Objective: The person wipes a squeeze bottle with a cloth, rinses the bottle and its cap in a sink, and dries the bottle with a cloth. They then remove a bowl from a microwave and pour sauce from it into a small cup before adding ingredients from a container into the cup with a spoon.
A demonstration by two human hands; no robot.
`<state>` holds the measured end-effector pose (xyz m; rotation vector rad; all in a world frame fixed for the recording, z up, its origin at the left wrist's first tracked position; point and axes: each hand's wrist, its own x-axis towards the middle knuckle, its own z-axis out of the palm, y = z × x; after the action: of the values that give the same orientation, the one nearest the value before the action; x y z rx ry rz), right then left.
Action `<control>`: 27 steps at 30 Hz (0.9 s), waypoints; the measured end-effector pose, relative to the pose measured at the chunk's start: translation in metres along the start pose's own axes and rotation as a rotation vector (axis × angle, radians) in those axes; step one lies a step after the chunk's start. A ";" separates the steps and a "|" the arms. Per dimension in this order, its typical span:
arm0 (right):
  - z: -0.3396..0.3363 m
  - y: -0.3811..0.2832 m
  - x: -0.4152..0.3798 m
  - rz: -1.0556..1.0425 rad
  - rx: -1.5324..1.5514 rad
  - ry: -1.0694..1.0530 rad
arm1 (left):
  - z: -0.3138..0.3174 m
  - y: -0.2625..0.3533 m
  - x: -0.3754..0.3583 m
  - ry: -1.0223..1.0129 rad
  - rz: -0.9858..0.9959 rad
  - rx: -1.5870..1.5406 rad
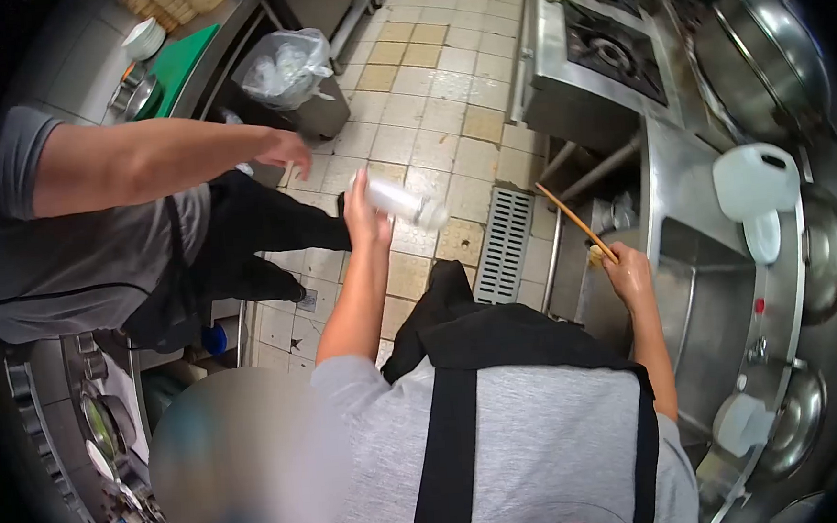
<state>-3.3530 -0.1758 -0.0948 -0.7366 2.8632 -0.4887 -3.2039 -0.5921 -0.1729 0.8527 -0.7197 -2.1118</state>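
Observation:
My left hand (368, 215) is wrapped round a whitish, see-through bottle (397, 200), held tilted over the floor with its far end to the right; motion smears it a little. My right hand (627, 273), wet and closed, grips a wooden stick (569, 214) beside the metal sink (694, 302). The stick slants up and left over the floor. A small yellowish piece (595, 256) shows right at my fingers, partly hidden by them.
At left stands a co-worker (82, 244), one hand (285, 153) reaching toward my bottle. A lined trash bin (323, 109), a floor drain grate (507, 246) and a gas stove (607, 53) lie ahead. A white plastic jug (749, 182) stands right of the sink.

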 end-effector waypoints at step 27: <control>-0.043 0.008 -0.055 0.325 1.152 0.515 | 0.192 -0.120 -0.097 -0.747 -0.799 0.233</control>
<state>-3.3184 -0.1304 -0.0542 0.0863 2.3001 -2.1820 -3.3493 -0.4053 -0.1053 0.4721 -1.1477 -3.1807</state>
